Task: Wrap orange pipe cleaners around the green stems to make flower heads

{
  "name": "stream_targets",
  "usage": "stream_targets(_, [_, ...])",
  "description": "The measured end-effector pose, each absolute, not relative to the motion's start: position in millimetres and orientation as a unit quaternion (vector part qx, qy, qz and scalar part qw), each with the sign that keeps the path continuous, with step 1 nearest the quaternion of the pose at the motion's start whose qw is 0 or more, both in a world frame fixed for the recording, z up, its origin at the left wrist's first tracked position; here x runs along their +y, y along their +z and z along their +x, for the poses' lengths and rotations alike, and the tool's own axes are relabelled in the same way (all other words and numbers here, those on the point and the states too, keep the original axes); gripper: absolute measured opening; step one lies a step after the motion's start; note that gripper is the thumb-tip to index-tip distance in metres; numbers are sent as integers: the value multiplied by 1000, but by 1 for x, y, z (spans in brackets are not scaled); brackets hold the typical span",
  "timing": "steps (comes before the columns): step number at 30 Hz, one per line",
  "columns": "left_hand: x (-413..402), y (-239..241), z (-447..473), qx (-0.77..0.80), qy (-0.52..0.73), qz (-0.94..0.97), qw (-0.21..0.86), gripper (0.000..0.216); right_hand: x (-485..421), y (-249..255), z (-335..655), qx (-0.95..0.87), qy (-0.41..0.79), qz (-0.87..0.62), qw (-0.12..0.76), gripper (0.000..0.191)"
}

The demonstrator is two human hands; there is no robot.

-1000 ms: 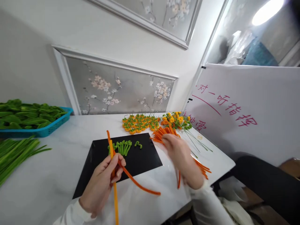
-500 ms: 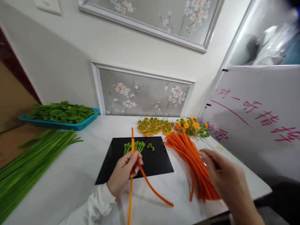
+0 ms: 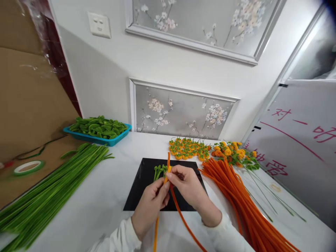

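Above a black mat (image 3: pixel 136 196), my left hand (image 3: pixel 151 203) pinches a yellow-orange pipe cleaner (image 3: pixel 155 232) and a darker orange pipe cleaner (image 3: pixel 181 213) where they cross. My right hand (image 3: pixel 189 185) is closed at the same spot, its thumb and finger on the upper part of the yellow-orange one. The orange one's tip sticks up above the fingers, and its long end curves down to the right. The yellow-orange one's tail hangs below my left hand. Behind the hands, small green looped pieces (image 3: pixel 158 171) lie on the mat, partly hidden.
Orange pipe cleaners (image 3: pixel 244 206) lie in a bundle at right, green ones (image 3: pixel 60 189) at left. A blue tray (image 3: pixel 112 141) holds green curled pieces. Yellow-and-green pieces (image 3: pixel 187 148) and small yellow-orange flowers (image 3: pixel 228 152) lie at the back. Green tape (image 3: pixel 28 168) rests on cardboard at left.
My right hand has come from beside the orange bundle to the pipe cleaners in my left hand and closed on them. The view has turned left, so the scene sits further right.
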State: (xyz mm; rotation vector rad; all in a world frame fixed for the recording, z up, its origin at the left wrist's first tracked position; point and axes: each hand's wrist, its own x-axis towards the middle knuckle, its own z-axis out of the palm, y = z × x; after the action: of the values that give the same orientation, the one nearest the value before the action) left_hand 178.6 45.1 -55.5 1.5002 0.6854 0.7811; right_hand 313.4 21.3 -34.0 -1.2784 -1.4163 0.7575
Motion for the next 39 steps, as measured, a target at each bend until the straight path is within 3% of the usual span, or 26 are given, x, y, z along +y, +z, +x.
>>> stream_targets(2, [46,-55,179,305,369,627,614,43,20,-38,313,-601,226,-561,522,26])
stream_targets(5, [49,-55,176,302,393,612,617,37,19,-43,313,-594,200,-572,529,26])
stream_targets(12, [59,-34,165,304,428,526,669,44,18,-48,309,-565,394,-455,564,33])
stream_targets(24, [60,-38,162,278,410,563,662,35,10,-44,301,-653,52,-526,542,20])
stream_targets(39, [63,-47,167,272,401,602,634,29,12,-48,299,-652,74,-550,516,22])
